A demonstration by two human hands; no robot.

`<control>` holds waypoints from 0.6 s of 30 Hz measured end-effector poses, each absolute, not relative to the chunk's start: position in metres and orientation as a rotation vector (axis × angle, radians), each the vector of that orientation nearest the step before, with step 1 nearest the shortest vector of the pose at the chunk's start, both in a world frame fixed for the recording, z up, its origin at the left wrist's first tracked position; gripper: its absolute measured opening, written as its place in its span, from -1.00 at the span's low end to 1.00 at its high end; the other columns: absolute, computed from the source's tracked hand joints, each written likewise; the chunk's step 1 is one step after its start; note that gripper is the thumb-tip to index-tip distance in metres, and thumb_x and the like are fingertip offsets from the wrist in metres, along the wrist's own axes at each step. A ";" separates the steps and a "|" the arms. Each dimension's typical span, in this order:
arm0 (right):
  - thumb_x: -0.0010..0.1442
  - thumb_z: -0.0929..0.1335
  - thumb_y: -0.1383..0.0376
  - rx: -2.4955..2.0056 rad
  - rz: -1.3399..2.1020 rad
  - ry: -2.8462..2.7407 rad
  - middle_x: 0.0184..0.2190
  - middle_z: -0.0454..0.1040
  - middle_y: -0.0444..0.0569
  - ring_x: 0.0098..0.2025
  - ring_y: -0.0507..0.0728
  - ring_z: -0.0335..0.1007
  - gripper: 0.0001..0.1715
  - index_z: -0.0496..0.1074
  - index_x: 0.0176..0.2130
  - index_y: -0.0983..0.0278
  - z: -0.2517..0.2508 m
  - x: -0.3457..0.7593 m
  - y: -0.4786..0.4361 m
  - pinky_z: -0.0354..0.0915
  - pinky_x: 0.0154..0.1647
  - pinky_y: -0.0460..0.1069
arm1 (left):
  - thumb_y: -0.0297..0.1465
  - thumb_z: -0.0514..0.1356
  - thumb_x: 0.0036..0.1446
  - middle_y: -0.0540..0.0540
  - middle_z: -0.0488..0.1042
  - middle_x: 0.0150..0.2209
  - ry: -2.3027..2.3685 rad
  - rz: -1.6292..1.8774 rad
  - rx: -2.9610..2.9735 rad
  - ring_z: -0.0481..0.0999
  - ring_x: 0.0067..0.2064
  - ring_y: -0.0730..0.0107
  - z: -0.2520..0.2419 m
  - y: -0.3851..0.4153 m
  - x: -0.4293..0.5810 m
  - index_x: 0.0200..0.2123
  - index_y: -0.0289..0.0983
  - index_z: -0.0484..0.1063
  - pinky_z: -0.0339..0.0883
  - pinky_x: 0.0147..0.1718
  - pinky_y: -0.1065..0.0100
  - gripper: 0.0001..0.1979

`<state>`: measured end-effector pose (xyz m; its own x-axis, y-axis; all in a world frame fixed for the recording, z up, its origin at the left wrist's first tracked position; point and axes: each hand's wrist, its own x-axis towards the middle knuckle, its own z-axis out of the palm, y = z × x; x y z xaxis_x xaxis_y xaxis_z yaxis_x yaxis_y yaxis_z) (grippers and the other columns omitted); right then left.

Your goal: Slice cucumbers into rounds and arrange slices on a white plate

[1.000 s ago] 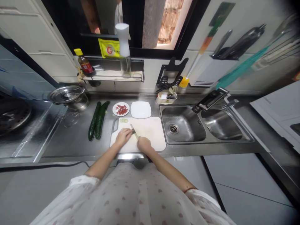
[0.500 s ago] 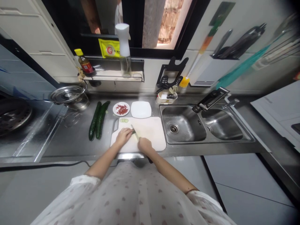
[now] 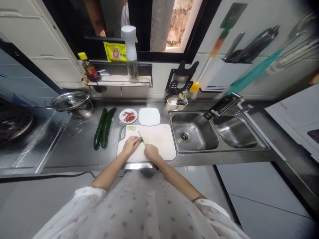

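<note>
My right hand (image 3: 151, 153) is wrapped round the handle of a knife (image 3: 142, 138), whose blade slants up and left over the white cutting board (image 3: 163, 142). Close to the blade, my left hand (image 3: 131, 145) presses down on a small dark green piece of cucumber (image 3: 141, 140), mostly hidden by the fingers. A few pale cucumber slices (image 3: 131, 128) lie at the board's top left corner. Behind the board are a small plate of chopped red pieces (image 3: 129, 116) and a white square plate (image 3: 149, 117).
Two whole cucumbers (image 3: 106, 128) lie left of the board. A lidded steel pot (image 3: 81, 108) stands at the back left. On the right is a double sink (image 3: 199, 146) with a faucet (image 3: 223, 105). A utensil holder (image 3: 175, 106) sits behind.
My right hand and the knife have shifted slightly left, toward my left hand. My left hand stays at the green piece. The whole view has moved a little.
</note>
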<state>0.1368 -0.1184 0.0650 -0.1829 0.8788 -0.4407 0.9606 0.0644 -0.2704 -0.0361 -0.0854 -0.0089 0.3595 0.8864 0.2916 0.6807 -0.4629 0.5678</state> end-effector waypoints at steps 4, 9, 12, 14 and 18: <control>0.25 0.15 0.43 1.905 -0.761 2.168 -0.14 0.53 0.19 -0.07 0.19 0.46 -0.62 0.42 -0.05 0.37 0.062 0.137 -0.119 0.31 -0.13 -0.01 | -0.36 0.08 0.26 -0.12 0.52 -0.14 1.376 0.811 2.280 0.44 -0.08 0.27 -0.007 -0.086 -0.036 -0.05 -0.19 0.50 0.33 -0.07 0.22 -0.73; 0.24 0.16 0.44 1.898 -0.760 2.164 -0.16 0.53 0.18 -0.08 0.19 0.47 -0.64 0.43 -0.06 0.37 0.061 0.140 -0.123 0.31 -0.15 -0.01 | -0.37 0.08 0.26 -0.11 0.52 -0.14 1.379 0.805 2.271 0.44 -0.09 0.28 -0.007 -0.085 -0.037 -0.06 -0.18 0.51 0.33 -0.08 0.23 -0.74; 0.24 0.17 0.43 1.889 -0.748 2.161 -0.16 0.53 0.19 -0.06 0.20 0.46 -0.64 0.42 -0.06 0.38 0.062 0.142 -0.126 0.30 -0.14 -0.01 | -0.36 0.08 0.26 -0.11 0.52 -0.15 1.380 0.807 2.272 0.44 -0.10 0.28 -0.007 -0.085 -0.037 -0.06 -0.18 0.50 0.33 -0.08 0.22 -0.74; 0.24 0.16 0.43 1.893 -0.743 2.155 -0.15 0.53 0.19 -0.07 0.20 0.46 -0.64 0.43 -0.06 0.38 0.063 0.142 -0.127 0.31 -0.14 0.00 | -0.36 0.08 0.26 -0.11 0.52 -0.15 1.383 0.809 2.272 0.44 -0.09 0.28 -0.007 -0.085 -0.037 -0.06 -0.17 0.51 0.33 -0.08 0.22 -0.74; 0.25 0.16 0.43 1.894 -0.767 2.144 -0.16 0.53 0.17 -0.08 0.19 0.47 -0.65 0.43 -0.07 0.36 0.064 0.140 -0.123 0.30 -0.15 -0.01 | -0.36 0.08 0.26 -0.11 0.52 -0.15 1.382 0.814 2.266 0.44 -0.09 0.28 -0.008 -0.085 -0.037 -0.06 -0.16 0.51 0.33 -0.08 0.22 -0.74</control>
